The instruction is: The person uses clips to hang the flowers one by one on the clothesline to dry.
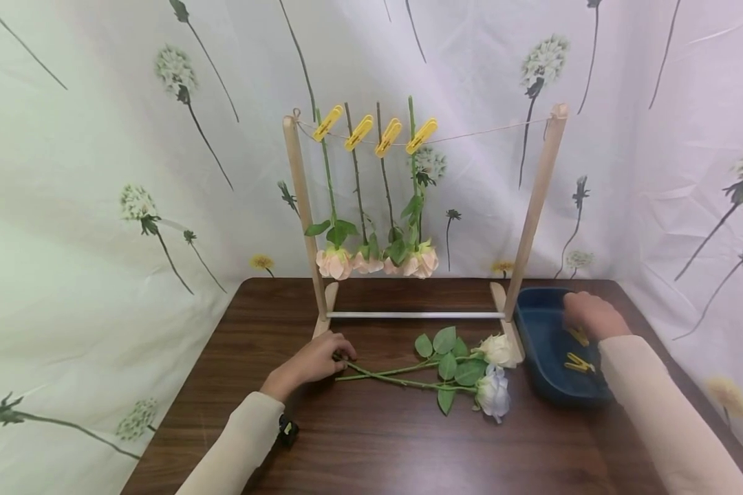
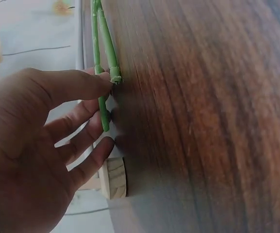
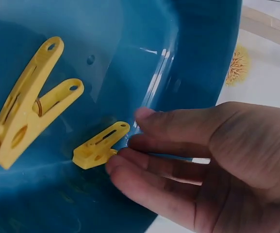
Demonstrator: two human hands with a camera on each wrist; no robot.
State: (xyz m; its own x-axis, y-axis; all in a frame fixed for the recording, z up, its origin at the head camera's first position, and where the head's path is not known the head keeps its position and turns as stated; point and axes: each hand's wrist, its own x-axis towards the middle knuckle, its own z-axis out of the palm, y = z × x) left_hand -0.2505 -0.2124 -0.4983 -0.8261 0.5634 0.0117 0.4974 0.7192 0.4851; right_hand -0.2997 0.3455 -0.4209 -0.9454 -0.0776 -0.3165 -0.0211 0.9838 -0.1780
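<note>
My left hand [image 1: 316, 359] pinches the end of a green stem between thumb and fingers, low over the table. That stem runs to a pale blue rose [image 1: 492, 393]; it crosses the stem of a white rose [image 1: 498, 350] lying beside it. In the left wrist view a second cut stem end [image 2: 114, 73] shows next to the thumb. My right hand [image 1: 594, 316] reaches into a blue basin [image 1: 547, 371]. Its slightly bent fingers are at a small-looking yellow clothespin [image 3: 98, 148], the thumb apart from it. Another yellow clothespin [image 3: 21, 107] lies nearby in the basin.
Behind the roses stands a wooden frame [image 1: 539, 206] with a string [image 1: 483, 130] across its top and a white rod [image 1: 415, 315] low down. Several peach roses [image 1: 334, 262] hang upside down from yellow clothespins [image 1: 421, 136] on the string's left half.
</note>
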